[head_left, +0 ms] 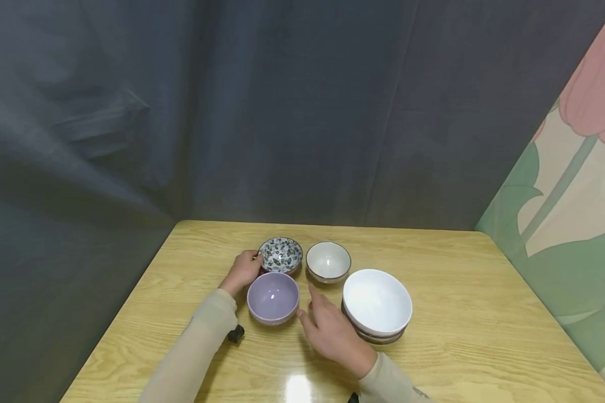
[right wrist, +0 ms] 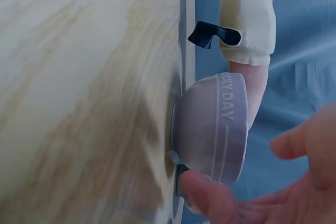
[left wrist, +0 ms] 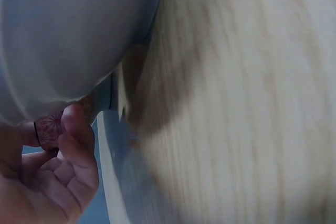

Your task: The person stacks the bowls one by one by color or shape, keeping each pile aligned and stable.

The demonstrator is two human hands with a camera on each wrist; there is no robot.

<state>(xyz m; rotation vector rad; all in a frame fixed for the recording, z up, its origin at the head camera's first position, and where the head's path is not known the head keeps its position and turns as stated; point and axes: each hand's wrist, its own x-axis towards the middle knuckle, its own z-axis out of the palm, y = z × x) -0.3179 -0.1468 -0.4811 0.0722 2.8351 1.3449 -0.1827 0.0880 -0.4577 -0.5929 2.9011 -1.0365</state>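
patterned bowl: leafy inside, red-printed outside, dark-rimmed | pinched by left fingers | right fingers spread beside glossy purple bowl

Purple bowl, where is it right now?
In the head view, below and slightly left of centre: the purple bowl sits on the table, just nearer than the patterned bowl, between the left hand and right hand.

Pale capitals on the side of the purple bowl, left of centre on the bench, read "UCKY DAY" in the right wrist view. They run along a band below the rim, the word's start curving out of sight.
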